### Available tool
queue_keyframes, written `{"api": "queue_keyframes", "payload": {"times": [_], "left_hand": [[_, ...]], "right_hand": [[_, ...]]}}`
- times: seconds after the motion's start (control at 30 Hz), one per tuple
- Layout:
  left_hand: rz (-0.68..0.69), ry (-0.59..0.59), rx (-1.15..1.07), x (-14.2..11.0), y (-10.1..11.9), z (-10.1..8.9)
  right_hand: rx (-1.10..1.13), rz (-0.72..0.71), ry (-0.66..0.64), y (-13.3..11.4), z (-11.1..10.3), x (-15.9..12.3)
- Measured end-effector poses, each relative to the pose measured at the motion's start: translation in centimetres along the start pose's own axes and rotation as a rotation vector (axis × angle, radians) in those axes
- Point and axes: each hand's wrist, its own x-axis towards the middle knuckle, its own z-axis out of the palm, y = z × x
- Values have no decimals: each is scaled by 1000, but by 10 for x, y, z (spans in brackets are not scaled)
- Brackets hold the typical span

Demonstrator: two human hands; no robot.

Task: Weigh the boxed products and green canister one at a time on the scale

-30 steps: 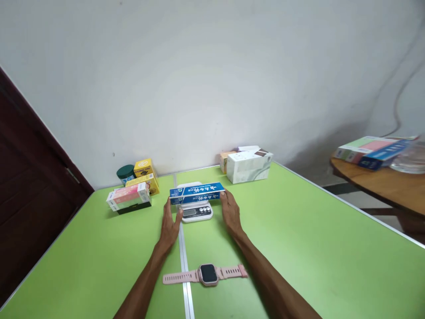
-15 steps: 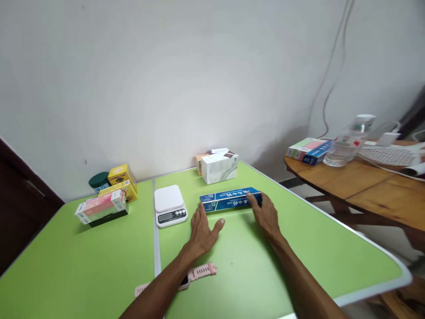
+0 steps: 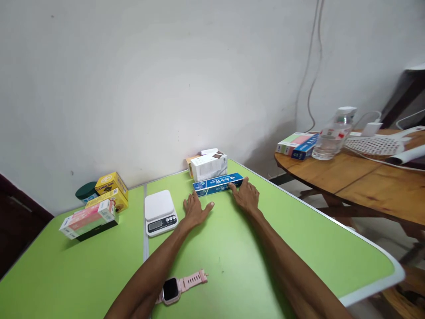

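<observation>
A long blue toothpaste box lies on the green table, right in front of a white box with a grey marbled pattern. My left hand is open at its left end, fingertips against the corner and thumb spread away. At the other end, my right hand has its thumb on the front face and its index finger around the end. Beside my left hand stands a white kitchen scale with nothing on its plate. A pink smartwatch lies near my left forearm, its strap partly hidden.
On the left are a pink-and-white box, yellow boxes and a dark green-lidded tub. A wooden table at right holds small boxes, a water bottle and a white racket with a cable.
Both hands have moved the toothpaste box back toward the wall, close up to the white box. My left forearm has uncovered the watch face. The camera view has shifted slightly.
</observation>
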Motion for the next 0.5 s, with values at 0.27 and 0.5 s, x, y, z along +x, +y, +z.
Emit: {"api": "queue_keyframes", "payload": {"times": [0.27,0.5], "left_hand": [[-25,-15,-18,11,6,-2],[33,-183,-219,-55,-11,-41]], "right_hand": [[45,9,21,-6,8,9],[27,-9,91,7,7,1]]}}
